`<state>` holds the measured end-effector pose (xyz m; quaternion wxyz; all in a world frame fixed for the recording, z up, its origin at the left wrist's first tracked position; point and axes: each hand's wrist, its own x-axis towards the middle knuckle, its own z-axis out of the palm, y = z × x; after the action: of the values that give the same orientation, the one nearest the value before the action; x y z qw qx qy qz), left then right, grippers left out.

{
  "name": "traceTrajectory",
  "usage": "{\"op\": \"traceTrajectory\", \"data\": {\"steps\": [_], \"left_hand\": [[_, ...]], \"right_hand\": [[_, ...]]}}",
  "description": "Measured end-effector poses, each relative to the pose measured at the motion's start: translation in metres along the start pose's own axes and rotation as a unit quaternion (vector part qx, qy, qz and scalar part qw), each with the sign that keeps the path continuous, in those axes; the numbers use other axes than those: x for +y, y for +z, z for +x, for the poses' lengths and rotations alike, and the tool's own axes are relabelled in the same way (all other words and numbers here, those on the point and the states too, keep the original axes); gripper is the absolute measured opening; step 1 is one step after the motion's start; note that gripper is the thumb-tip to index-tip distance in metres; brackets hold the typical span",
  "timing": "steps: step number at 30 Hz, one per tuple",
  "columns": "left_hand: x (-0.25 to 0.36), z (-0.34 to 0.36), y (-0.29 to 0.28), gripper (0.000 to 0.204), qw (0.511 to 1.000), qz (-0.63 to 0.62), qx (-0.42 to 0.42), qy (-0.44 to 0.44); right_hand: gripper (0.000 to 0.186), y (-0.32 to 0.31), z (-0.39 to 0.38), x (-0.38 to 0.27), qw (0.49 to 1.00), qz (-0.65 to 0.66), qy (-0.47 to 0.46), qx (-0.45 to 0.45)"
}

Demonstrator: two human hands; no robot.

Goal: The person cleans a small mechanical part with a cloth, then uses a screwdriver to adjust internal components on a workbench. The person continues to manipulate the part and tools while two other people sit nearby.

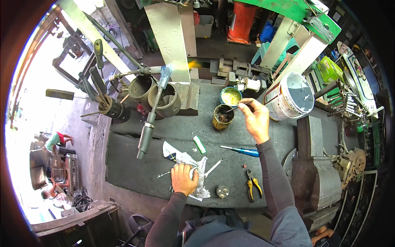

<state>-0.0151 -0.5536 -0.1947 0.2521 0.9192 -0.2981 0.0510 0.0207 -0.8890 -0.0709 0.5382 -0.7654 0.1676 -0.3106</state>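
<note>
holding: your right hand (256, 120) pinches a thin brush (235, 108) at its upper end, fingers clenched on the handle.
brush axis: its long axis runs nearly level, slightly down to your left; the tip points left into the rusty tin can (222, 117).
can place: upright on the dark workbench (135, 164), just in front of the small bowl of yellow paste (230, 97).
left hand: your left hand (184, 179) presses flat on a crumpled white rag (193, 164) near the bench's front edge; fingers curled over it, grasping the cloth.
nearby: blue screwdriver (240, 150) lies pointing left; yellow pliers (253, 185) lie beside your right forearm; lit torch (154, 111) leans toward the far end.
</note>
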Motion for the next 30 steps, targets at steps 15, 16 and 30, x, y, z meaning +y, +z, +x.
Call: {"op": "traceTrajectory", "data": {"steps": [15, 16, 30], "left_hand": [[-0.003, -0.001, 0.007, 0.024, 1.000, 0.007, -0.001, -0.003], [-0.004, -0.004, 0.002, 0.024, 1.000, 0.014, 0.010, -0.007], [-0.002, -0.003, 0.006, 0.023, 1.000, 0.006, -0.003, -0.005]], "right_hand": [[0.017, -0.107, -0.130, -0.044, 0.927, 0.319, 0.197, 0.010], [0.016, -0.109, -0.144, -0.039, 0.916, 0.331, 0.225, -0.010], [0.013, -0.109, -0.203, 0.009, 0.883, 0.286, 0.361, -0.094]]}}
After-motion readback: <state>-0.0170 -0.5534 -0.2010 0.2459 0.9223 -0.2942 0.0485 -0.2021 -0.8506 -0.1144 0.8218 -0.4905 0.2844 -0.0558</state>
